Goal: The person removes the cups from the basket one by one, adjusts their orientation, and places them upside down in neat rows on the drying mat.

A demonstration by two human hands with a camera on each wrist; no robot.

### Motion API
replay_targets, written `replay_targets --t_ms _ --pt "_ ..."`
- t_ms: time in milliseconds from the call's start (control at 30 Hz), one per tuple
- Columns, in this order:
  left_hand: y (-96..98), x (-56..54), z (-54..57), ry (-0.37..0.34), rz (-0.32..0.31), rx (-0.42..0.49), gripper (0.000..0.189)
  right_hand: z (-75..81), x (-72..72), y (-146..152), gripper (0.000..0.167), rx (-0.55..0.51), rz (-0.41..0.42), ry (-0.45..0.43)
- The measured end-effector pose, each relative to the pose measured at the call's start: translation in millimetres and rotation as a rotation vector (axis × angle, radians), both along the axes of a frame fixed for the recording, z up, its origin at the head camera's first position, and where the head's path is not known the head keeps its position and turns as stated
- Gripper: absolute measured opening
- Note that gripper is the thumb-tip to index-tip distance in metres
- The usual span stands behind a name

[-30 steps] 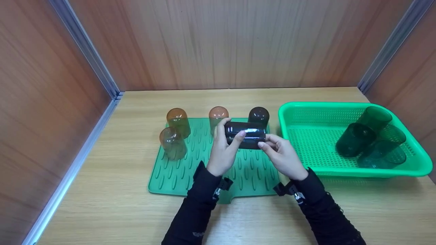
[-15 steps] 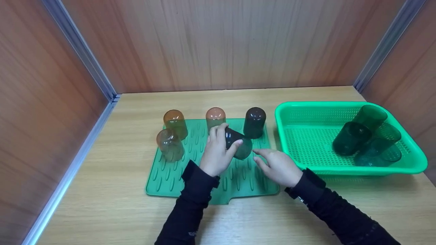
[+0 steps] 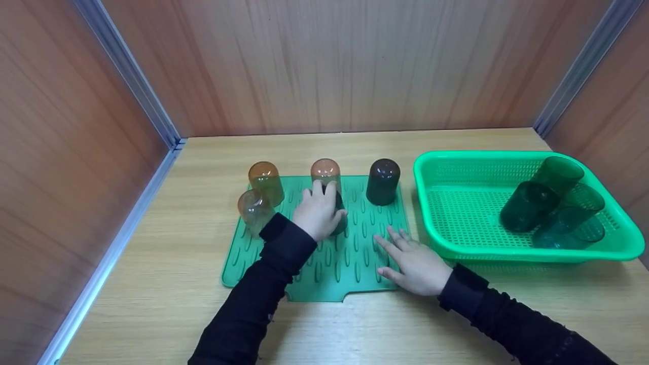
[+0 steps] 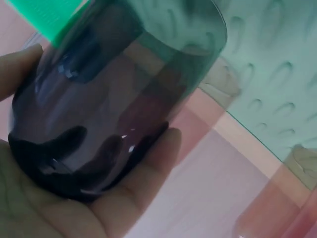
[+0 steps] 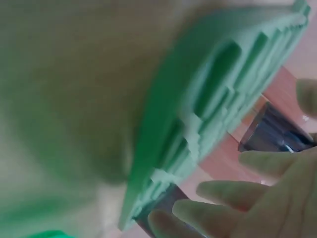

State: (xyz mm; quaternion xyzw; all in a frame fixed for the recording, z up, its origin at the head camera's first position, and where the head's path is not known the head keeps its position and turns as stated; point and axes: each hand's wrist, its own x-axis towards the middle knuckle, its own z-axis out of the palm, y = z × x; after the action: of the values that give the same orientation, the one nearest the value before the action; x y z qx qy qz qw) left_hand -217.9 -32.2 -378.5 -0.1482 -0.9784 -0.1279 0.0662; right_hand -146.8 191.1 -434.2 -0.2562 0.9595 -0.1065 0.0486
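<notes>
Head: left hand [image 3: 318, 215] obscures cup [image 4: 106, 109]; left wrist reveals.

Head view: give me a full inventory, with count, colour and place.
Mat: 1, green, on the table
Orange cup: 1, orange, inverted, mat's back left
Pale cup: 1, pinkish, inverted, nearer than the orange cup
Pink cup: 1, pink-orange, inverted, back middle
Dark cup: 1, near-black, inverted, back right
Held cup: 1, dark, over the mat
Basket: 1, green, right of mat
Basket cups: apparently 4, dark to blue-green, overlapping
Table: 1, light wood
Panels: 3, reddish-brown, around table
Left hand: 1, gripping the held cup
Right hand: 1, fingers spread
Sleeves: 2, black, on forearms
</notes>
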Motion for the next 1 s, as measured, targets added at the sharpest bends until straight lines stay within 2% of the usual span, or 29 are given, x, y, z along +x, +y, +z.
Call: replay_targets --t_ms 200,300,600,833,1000 --pt "1.3 -9.7 -9.8 -0.052 0.002 -0.062 0.063 -6.5 4.9 2 0.07 0.128 0.024 -0.142" --pt "1.5 -13.2 -13.2 -0.079 0.012 -0.075 0.06 -8.5 7.1 3 0.07 0.182 0.032 -0.172" --pt "2.3 -19.0 -13.3 -0.103 0.012 -0.047 0.054 -11.5 8.1 3 0.069 0.19 0.066 -0.145" --pt "1.1 -20.2 -14.6 -0.115 0.016 -0.053 0.061 -14.2 8.4 4 0.07 0.17 0.09 -0.15" --pt "-0.8 -20.9 -17.2 -0.104 0.023 -0.013 0.065 -19.7 5.5 7 0.072 0.179 0.094 -0.153"
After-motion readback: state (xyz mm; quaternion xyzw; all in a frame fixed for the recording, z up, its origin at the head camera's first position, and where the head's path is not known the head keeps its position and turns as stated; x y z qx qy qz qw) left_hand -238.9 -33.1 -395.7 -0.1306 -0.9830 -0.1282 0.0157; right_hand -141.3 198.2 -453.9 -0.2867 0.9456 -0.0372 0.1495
